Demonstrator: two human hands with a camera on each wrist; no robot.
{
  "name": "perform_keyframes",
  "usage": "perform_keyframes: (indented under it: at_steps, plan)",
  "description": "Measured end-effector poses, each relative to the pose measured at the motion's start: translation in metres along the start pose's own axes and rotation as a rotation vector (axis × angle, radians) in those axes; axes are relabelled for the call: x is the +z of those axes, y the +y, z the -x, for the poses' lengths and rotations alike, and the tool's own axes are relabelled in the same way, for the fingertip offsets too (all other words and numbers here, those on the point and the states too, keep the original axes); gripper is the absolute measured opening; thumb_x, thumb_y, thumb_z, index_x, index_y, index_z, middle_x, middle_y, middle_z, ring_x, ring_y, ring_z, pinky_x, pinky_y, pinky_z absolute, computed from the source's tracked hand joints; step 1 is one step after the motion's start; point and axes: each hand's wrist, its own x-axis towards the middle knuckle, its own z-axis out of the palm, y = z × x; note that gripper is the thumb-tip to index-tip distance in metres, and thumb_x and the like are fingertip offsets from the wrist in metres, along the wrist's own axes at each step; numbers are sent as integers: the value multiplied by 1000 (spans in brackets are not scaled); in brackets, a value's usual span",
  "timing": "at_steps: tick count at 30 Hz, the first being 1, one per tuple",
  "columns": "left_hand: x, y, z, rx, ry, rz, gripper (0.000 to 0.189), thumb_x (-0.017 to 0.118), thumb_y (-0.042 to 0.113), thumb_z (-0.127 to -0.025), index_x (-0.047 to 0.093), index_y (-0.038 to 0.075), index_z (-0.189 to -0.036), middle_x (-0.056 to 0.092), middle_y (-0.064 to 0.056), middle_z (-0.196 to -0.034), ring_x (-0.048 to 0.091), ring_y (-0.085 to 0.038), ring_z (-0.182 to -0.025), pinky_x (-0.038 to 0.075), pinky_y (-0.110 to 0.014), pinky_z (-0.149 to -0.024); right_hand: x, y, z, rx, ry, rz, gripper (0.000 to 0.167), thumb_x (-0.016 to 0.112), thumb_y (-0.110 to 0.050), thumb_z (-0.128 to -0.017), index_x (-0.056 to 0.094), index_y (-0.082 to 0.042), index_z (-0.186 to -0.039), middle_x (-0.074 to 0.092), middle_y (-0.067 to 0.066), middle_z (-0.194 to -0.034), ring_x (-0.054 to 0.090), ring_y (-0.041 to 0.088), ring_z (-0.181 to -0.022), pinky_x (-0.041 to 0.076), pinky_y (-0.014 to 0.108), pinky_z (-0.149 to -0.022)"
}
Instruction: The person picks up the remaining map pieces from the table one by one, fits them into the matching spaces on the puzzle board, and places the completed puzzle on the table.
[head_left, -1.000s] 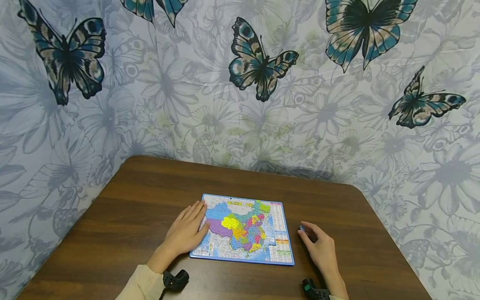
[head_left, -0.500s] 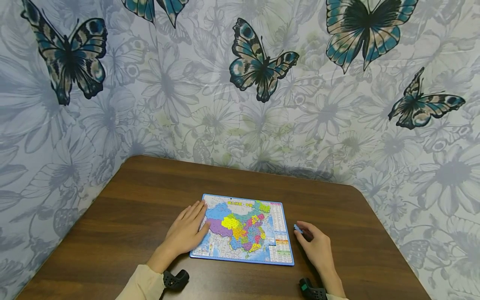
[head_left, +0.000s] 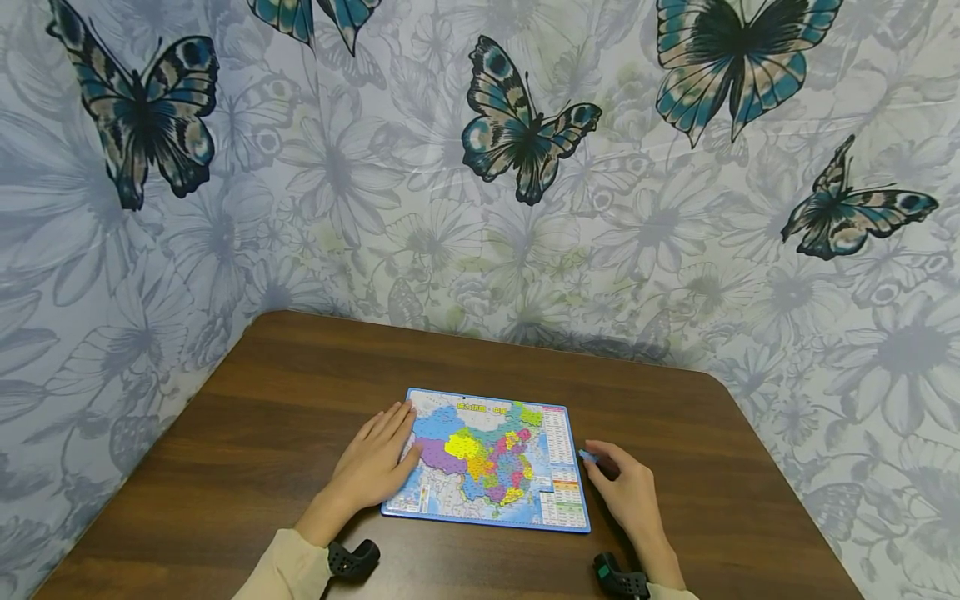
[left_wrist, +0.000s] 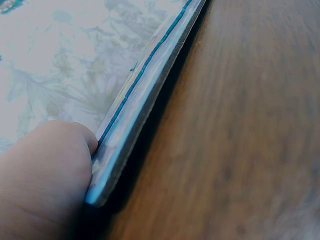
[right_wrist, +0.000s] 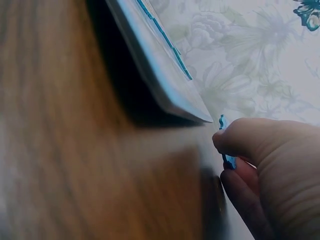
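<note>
A map puzzle board [head_left: 517,521] with a blue border and a multicoloured map of China lies on the table. My left hand [head_left: 378,458] rests flat over the board's left edge, fingers straight; in the left wrist view the thumb [left_wrist: 55,160] lies at the board's edge. Just off the board's right side, my right hand [head_left: 626,492] pinches a small blue puzzle piece [head_left: 588,456] between thumb and fingers. In the right wrist view the puzzle piece [right_wrist: 229,161] stands on edge, partly hidden by the thumb, close to the board's corner.
The brown wooden table [head_left: 300,367] has rounded far corners. Behind it hangs a wall covering [head_left: 337,208] with flowers and butterflies. Black wrist devices [head_left: 352,560] are strapped on both wrists.
My right hand has moved left toward the board with the blue puzzle piece, which shows more clearly past the fingertips. The left hand has stayed in place on the board.
</note>
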Motion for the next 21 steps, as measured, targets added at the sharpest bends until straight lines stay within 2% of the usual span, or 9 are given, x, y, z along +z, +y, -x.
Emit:
perform_keyframes:
  at_steps: [10,21]
  plan:
    - [0,2,1,1,28,-4,68,49,43,-106,38,0,-157,32,-16,-167,28,-35,-156,20,-52,-128,5,-3,-5,30,-25,-12,31,82,2,-84,75,-5,-113,78,10,-109,76,27,-97,62,41,-85]
    - [-1,3,1,-1,18,5,67,49,42,-107,37,0,-158,31,-16,-167,28,-35,-156,20,-52,-128,8,-10,-11,37,-54,-23,28,83,-3,-85,77,-5,-113,79,8,-109,76,26,-98,62,41,-85]
